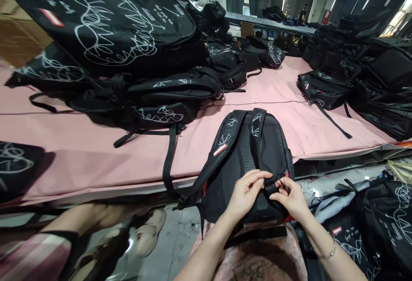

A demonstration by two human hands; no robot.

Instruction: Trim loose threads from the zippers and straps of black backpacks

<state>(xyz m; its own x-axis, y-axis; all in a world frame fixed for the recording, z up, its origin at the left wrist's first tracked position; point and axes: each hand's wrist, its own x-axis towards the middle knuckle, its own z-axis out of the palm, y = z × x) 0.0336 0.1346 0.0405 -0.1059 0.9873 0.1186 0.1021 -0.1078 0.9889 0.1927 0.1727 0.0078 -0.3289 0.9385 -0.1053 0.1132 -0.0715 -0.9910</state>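
Note:
A black backpack [277, 139] with white scribble print on its shoulder straps leans on the table edge and my lap, its back panel facing up. My left hand [249, 190] pinches the black strap [270, 186] near its buckle, low on the right side of the pack. Close beside it, my right hand [289, 197] is closed, with a small dark tool [284, 186] that looks like thread snips between the fingers. Its thumb reaches toward the same strap. Fingers partly hide the strap's end and the tool's tip.
A pink-covered table [128, 160] carries a stack of printed black backpacks [128, 27] on the left and a black heap [380, 66] on the right. More backpacks [350, 229] lie low at my right. Another person's leg [86, 216] shows at lower left.

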